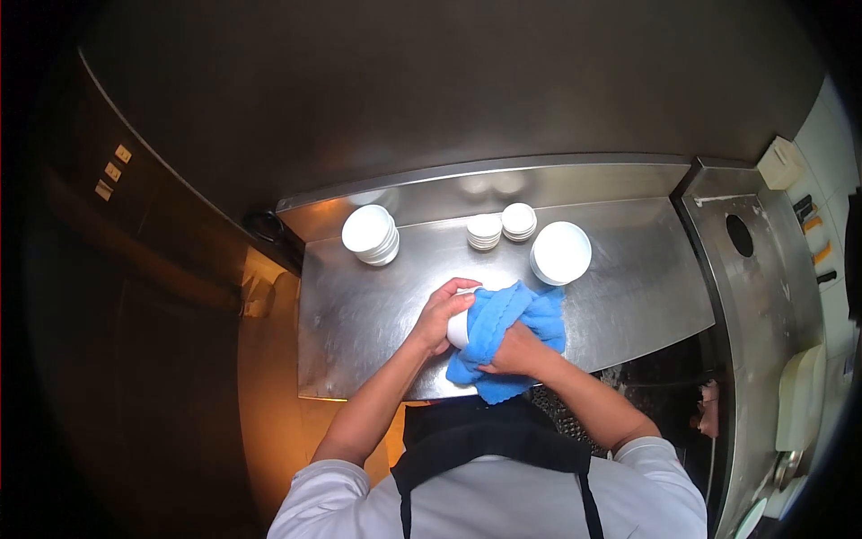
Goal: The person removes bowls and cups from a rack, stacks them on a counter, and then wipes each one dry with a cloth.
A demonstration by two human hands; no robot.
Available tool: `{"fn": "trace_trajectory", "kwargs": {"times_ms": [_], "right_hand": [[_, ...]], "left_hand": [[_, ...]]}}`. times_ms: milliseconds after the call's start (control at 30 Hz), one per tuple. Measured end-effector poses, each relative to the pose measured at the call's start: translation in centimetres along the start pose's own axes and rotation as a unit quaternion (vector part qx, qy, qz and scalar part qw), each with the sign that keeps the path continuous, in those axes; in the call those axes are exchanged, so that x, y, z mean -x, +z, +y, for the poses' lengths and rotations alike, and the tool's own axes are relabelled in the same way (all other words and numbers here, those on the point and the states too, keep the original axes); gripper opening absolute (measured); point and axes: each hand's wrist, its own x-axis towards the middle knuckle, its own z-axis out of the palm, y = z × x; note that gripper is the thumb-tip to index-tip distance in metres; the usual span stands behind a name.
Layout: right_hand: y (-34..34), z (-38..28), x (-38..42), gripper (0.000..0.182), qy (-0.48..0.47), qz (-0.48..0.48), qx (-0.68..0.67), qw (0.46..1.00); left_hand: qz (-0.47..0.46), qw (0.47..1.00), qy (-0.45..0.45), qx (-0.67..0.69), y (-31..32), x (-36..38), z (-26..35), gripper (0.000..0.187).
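Observation:
A white bowl [458, 330] is held above the near part of the steel counter, its side turned toward my left hand [440, 316]. The fingers and thumb of that hand are wrapped round the bowl's outer side and rim. A blue cloth [492, 328] drapes over the bowl's right side and hangs down toward the counter's front edge. My right hand [514, 350] is closed in the cloth, pressing it against the bowl; its fingertips are hidden in the folds.
On the steel counter [413, 305] stand a stack of white bowls [369, 232] at left, two stacks of small white dishes [484, 230] [519, 221] at the back, and larger white bowls [561, 253] at right. Several knives [815, 225] hang on the right wall.

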Motion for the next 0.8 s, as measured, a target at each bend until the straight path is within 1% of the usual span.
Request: {"fn": "trace_trajectory", "kwargs": {"times_ms": [33,67,100,133,167,200,233,267,300,333,400,433,467,500,533,567,600,667,700,800], "right_hand": [[1.7,-0.3,-0.4,0.045,0.038,0.087,-0.012,0.995],[4.3,-1.3,-0.9,0.044,0.076,0.173,-0.026,0.982],[5.3,-2.2,-1.4,0.043,0.112,0.255,-0.039,0.960],[5.3,-2.1,-1.4,0.043,0.185,0.254,-0.234,0.920],[4.5,-2.5,-1.9,0.043,0.250,0.241,-0.420,0.838],[4.0,-2.7,-2.3,0.043,0.302,0.220,-0.588,0.717],[3.5,-2.4,-1.9,0.040,0.265,0.188,-0.445,0.834],[3.3,-1.6,-1.3,0.037,0.191,0.147,-0.320,0.917],[3.5,-0.6,-0.6,0.035,0.113,0.101,-0.184,0.971],[3.9,0.2,0.0,0.033,0.034,0.049,-0.043,0.997],[3.9,0.8,0.0,0.033,0.090,0.104,-0.058,0.989],[4.1,0.8,-0.3,0.033,0.117,0.132,-0.071,0.982],[4.2,0.4,-0.6,0.033,0.146,0.158,-0.087,0.973],[4.0,-0.1,-1.1,0.033,0.173,0.167,-0.131,0.962],[3.7,-0.5,-1.7,0.032,0.199,0.175,-0.175,0.948],[3.3,-0.9,-2.2,0.031,0.224,0.181,-0.218,0.932],[2.9,-0.9,-2.3,0.031,0.156,0.166,-0.146,0.963],[2.0,-0.9,-1.8,0.029,0.022,0.132,0.008,0.991],[2.7,0.2,-1.1,0.030,0.009,0.116,-0.016,0.993],[5.2,-0.8,-1.9,0.031,0.101,0.162,0.017,0.981]], "left_hand": [[0.019,0.997,0.042,-0.056,0.4,0.0,0.5,0.042],[0.017,0.978,0.098,-0.181,0.2,-0.1,0.6,0.042],[0.016,0.941,0.153,-0.301,-0.2,-0.3,0.5,0.043],[0.016,0.887,0.205,-0.414,-0.5,-0.4,0.1,0.044],[0.038,0.895,0.216,-0.388,-0.7,-0.5,-0.4,0.038],[0.057,0.941,0.166,-0.290,-1.0,-0.4,-0.8,0.034],[0.075,0.972,0.117,-0.187,-1.1,-0.5,-1.0,0.031],[0.090,0.990,0.067,-0.080,-1.1,-0.8,-1.1,0.028],[0.056,0.997,-0.036,0.027,-2.0,-1.2,-0.6,0.034],[0.051,0.993,-0.079,0.075,-2.2,-1.1,-0.9,0.034],[0.039,0.972,-0.158,0.168,-1.6,-0.9,-0.1,0.036],[0.043,0.969,-0.138,0.200,-1.0,-0.7,0.3,0.042],[0.077,0.991,-0.055,0.094,-0.4,-0.6,-0.4,0.044],[0.109,0.994,0.026,-0.013,0.5,-0.3,-1.8,0.046],[0.139,0.977,0.105,-0.120,1.0,0.0,-2.6,0.048],[0.121,0.991,0.023,-0.054,0.8,0.3,-1.7,0.051],[0.086,0.996,-0.024,0.027,-0.1,0.3,-1.4,0.053],[0.013,0.975,-0.121,0.186,-1.5,0.1,-0.6,0.056],[0.005,0.978,-0.121,0.169,-1.4,0.5,0.0,0.054],[0.050,0.988,-0.091,0.113,-2.1,-0.5,-0.5,0.051]]}}
